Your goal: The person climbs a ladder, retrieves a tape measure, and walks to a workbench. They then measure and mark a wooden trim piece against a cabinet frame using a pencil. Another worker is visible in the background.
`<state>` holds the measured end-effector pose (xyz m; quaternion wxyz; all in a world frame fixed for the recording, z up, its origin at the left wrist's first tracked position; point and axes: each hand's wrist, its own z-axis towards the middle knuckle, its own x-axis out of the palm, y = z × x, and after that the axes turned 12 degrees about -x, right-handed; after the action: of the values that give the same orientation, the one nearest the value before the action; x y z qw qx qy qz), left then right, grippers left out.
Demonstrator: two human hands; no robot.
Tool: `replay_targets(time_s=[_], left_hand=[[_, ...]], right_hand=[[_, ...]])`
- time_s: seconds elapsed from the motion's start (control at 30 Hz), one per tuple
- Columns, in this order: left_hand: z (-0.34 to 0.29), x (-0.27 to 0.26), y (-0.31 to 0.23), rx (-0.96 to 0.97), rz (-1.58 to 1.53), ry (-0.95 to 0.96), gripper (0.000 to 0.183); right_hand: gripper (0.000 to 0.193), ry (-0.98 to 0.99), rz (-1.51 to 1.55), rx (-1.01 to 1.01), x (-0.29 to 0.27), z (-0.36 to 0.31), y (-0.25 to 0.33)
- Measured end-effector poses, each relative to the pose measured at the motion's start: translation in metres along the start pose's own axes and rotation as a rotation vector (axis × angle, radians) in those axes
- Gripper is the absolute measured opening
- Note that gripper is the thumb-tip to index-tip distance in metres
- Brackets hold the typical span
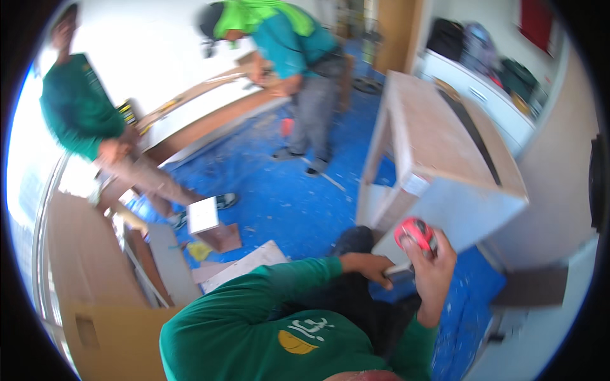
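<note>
Head view: the right hand [434, 270] grasps one red tape measure [413, 230], its rounded case pointing up and left out of the fingers; blur hides its long axis. Left of that grip, the left hand [372, 267] is at a pale strip [399, 269]; whether it pinches this I cannot tell. Just beyond the grip stands one open-sided wooden cabinet [445, 159], its inside mostly hidden. Farther off, up and right, one white drawer unit [469, 90] has bags [446, 39] on top; two co-workers [286, 60] are up and left.

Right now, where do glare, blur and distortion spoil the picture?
Head view: glare whitens the window at left; same view: the bending co-worker looks blurred, the red tape measure slightly soft; same view: straight lines bow near the rim.
</note>
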<state>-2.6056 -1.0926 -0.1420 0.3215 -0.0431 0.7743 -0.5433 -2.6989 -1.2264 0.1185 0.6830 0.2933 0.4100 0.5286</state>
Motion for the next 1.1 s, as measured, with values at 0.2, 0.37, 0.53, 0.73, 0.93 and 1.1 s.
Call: replay_targets(time_s=[0.2,0.37,0.53,0.73,0.93,1.1], left_hand=[[-0.029,-0.018,-0.012,-0.062,0.211,-0.104,0.049],[-0.047,-0.043,-0.003,-0.030,0.302,-0.251,0.052],[-0.059,-0.049,0.015,-0.101,0.215,-0.333,0.057],[-0.056,-0.039,0.040,-0.075,0.310,-0.535,0.057],[-0.051,-0.043,0.044,-0.147,0.316,-0.556,0.052],[-0.054,-0.040,0.043,-0.211,0.301,-0.586,0.052]], right_hand=[[0.029,-0.292,-0.273,-0.283,-0.057,0.066,0.023],[0.044,-0.059,-0.847,-0.487,-0.078,0.177,-0.031],[0.053,0.050,-1.125,-0.418,-0.045,0.236,-0.074],[0.061,0.158,-1.007,-0.326,-0.039,0.254,-0.091],[0.057,0.145,-0.918,-0.416,-0.040,0.225,-0.084],[0.043,-0.186,-0.703,-0.492,-0.074,0.147,-0.073]])
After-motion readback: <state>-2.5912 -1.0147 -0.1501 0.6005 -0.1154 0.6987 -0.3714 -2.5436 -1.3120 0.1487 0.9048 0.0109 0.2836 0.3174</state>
